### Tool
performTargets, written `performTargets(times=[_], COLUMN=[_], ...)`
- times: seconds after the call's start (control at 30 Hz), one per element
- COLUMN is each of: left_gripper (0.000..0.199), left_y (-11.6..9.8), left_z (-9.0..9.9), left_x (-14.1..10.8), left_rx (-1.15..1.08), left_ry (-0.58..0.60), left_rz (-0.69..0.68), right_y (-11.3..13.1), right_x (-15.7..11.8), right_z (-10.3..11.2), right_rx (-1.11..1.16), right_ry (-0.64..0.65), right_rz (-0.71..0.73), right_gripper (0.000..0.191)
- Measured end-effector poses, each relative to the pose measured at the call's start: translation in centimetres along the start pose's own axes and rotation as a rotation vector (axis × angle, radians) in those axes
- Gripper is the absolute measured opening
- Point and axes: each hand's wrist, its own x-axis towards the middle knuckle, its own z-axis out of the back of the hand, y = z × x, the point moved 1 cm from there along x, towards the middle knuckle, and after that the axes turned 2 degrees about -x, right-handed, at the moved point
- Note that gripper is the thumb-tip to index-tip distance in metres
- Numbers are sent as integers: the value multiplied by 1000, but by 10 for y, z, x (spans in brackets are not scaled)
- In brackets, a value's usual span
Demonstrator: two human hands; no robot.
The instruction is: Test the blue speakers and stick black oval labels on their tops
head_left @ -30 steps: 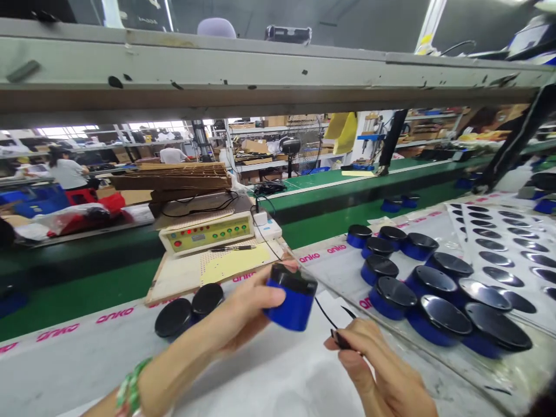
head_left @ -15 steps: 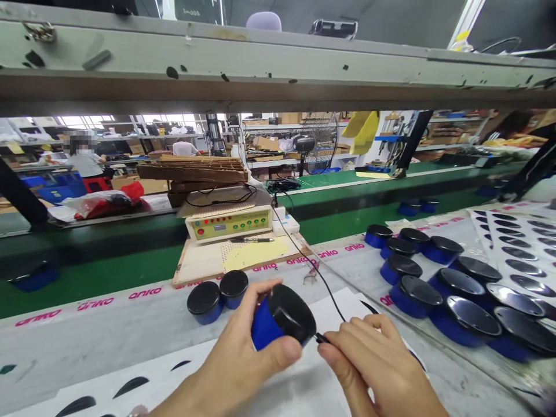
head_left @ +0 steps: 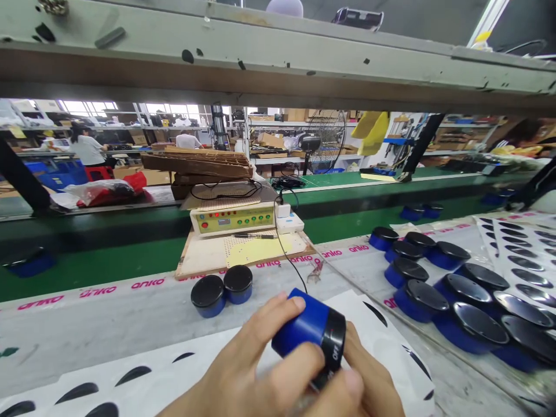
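Observation:
A blue and black round device is tilted on its side above the white sticker sheet, with the word OFF showing on its black rim. My left hand has its fingers wrapped round the blue body. Behind the device, my right hand is mostly hidden; its fingers and anything in them cannot be made out. A thin black cable runs from the control box down behind the device. Two similar devices, one of them the nearer, stand upright to the left.
Several blue and black devices are grouped at the right, beside another sticker sheet. A control box sits on a wooden board ahead. A shelf beam crosses overhead. Beyond the green conveyor, a person is visible.
The device has turned and moved right, so its blue side and OFF marking now show. My right hand has moved behind it, and the plug at its fingertips is now out of sight.

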Motion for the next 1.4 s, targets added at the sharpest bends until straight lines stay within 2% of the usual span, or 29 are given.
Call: performTargets(times=[0.07,0.13,0.33,0.57,0.73,0.83,0.93,1.0,1.07,1.13,1.2,1.3,1.4], left_gripper=[25,28,34,24,21,48,67,61,55,57,60,53,36], left_y=[-1,-1,2,4,6,9,11,14,21,33,47,69,82], left_z=[5,7,1,7,-1,-6,-7,-7,-10,-19,-35,-60,-74], left_x=[3,5,10,21,1,-2,6,11,11,6,-2,-11,-1], left_rx=[45,94,61,-75,-215,-222,-249,-306,-333,-321,-324,-337,-300], left_ry=[109,144,80,-60,-37,-7,174,281,286,244,284,437,473], left_rz=[-41,-66,-123,-50,139,229,227,239,322,483,644,748,777], right_y=[3,4,-6,-6,-7,-9,-10,-12,-16,-22,-29,-37,-43], right_x=[1,0,-8,1,-5,-7,-7,-8,-11,-16,-22,-30,-35], right_z=[-2,-5,-5,13,18,16,15,19,27,38,45,45,38], right_rx=[-4,-5,-6,-106,-105,-83,-85,-148,-248,-318,-302,-203,-158], right_ry=[-47,-64,2,45,104,104,159,162,104,9,-39,14,52], right_rz=[32,43,86,206,140,127,130,189,223,187,153,166,108], right_gripper=[24,27,19,16,20,22,26,26,16,17,21,19,17])
